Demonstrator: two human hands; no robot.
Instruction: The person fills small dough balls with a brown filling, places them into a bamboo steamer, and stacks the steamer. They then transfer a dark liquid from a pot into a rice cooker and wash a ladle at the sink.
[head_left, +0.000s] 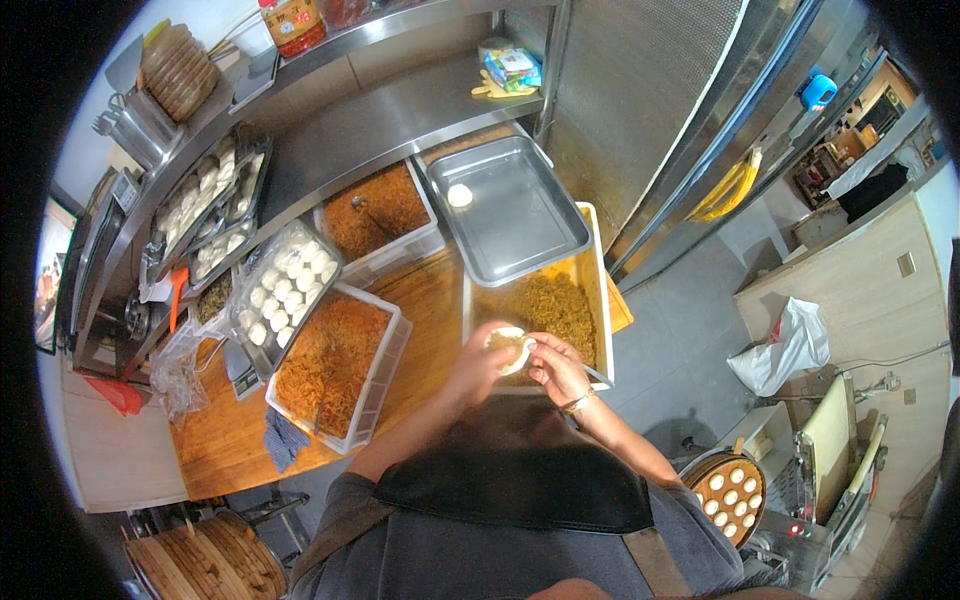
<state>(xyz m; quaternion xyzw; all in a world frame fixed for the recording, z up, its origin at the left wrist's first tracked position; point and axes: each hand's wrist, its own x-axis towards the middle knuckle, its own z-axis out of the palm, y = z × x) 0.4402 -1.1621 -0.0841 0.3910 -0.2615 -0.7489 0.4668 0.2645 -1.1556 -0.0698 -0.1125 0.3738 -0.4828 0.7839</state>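
Cupped in my left hand (480, 365) is a round of white dough (517, 363) with brownish filling in its middle. The thumb of that hand lies over the filling, and the hand is slightly blurred. My right hand (559, 367) pinches the dough's right edge between thumb and fingertips. Both hands are above the near part of a white tub (607, 330) of yellow-brown chopped filling (559, 311). Beyond them, a metal tray (517, 210) rests partly over the tub and carries one white bun (460, 196) near its left side.
Two plastic tubs of orange shredded filling (330, 367) (379, 206) stand on the wooden table (225, 457) to the left. A tray of dough pieces (289, 289) overlaps the nearer tub. A steel shelf (390, 97) runs behind. Buns fill a steamer (731, 495) at right.
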